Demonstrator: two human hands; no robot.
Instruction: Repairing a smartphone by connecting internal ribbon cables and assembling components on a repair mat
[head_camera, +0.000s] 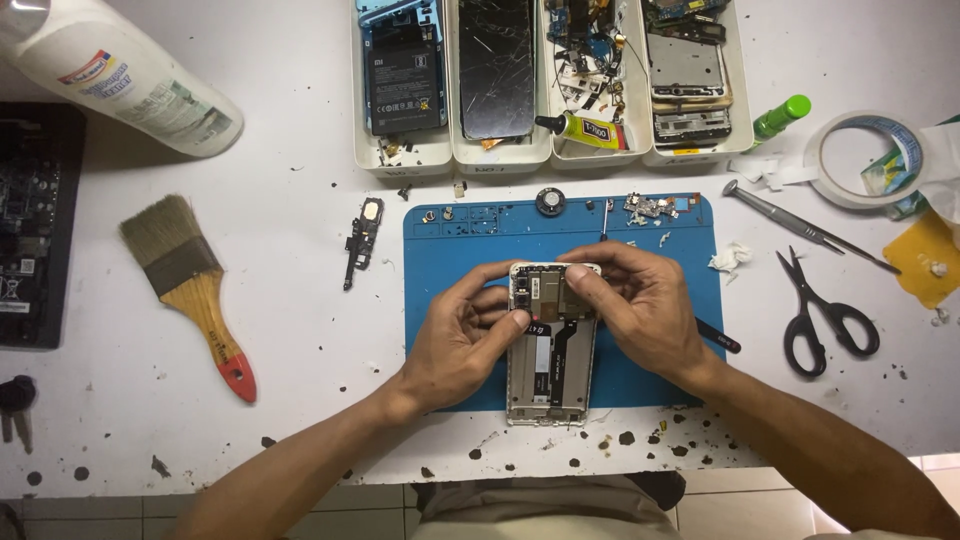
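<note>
An opened phone frame (548, 375) lies lengthwise on a blue work mat (450, 250), its back off and its boards and a flex strip showing. My left hand (462, 335) grips the frame's left edge near the top, thumb pressing on the inner board. From the right, my right hand (640, 305) covers the upper part, fingers pinching down on the top of the frame. A black tool (722, 337) pokes out from under my right hand.
Four white bins (500, 160) with phone parts and a glue tube stand behind the mat. A paintbrush (190, 285) and white bottle (110, 75) lie left. Scissors (825, 315), tweezers (800, 225), a tape roll (860, 160) lie right. Small screws and parts sit on the mat's top edge.
</note>
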